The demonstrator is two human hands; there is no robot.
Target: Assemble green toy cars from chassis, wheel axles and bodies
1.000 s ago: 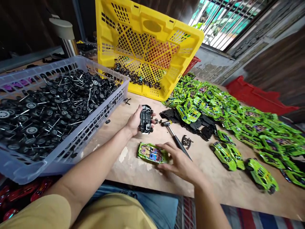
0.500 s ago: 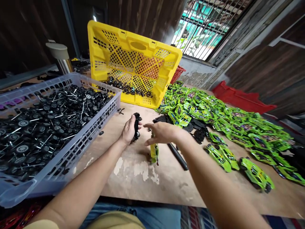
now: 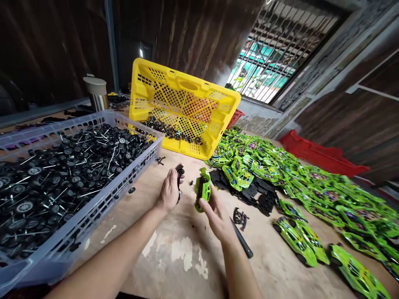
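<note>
My left hand (image 3: 170,190) is closed on a black car chassis (image 3: 180,172), held on edge above the wooden table. Just to the right, my right hand (image 3: 217,211) grips a green car body (image 3: 203,189) between thumb and fingers, its hollow side turned toward the chassis. The two parts are apart. A dark rod (image 3: 243,241) lies by my right wrist, partly hidden by it, with a small black frame piece (image 3: 240,218) beside it. Black chassis parts (image 3: 264,200) lie in a heap beyond my right hand.
A clear crate (image 3: 121,189) of wheels and axles stands left. Behind, a yellow crate (image 3: 187,85) leans on its side with small black parts inside. Green car bodies (image 3: 271,162) spread across the right; several cars (image 3: 296,243) lie nearer. A red crate (image 3: 321,155) sits behind.
My right hand has taken hold of the green body and raised it upright near the chassis. The black frame piece now shows beside the rod. The camera view has shifted.
</note>
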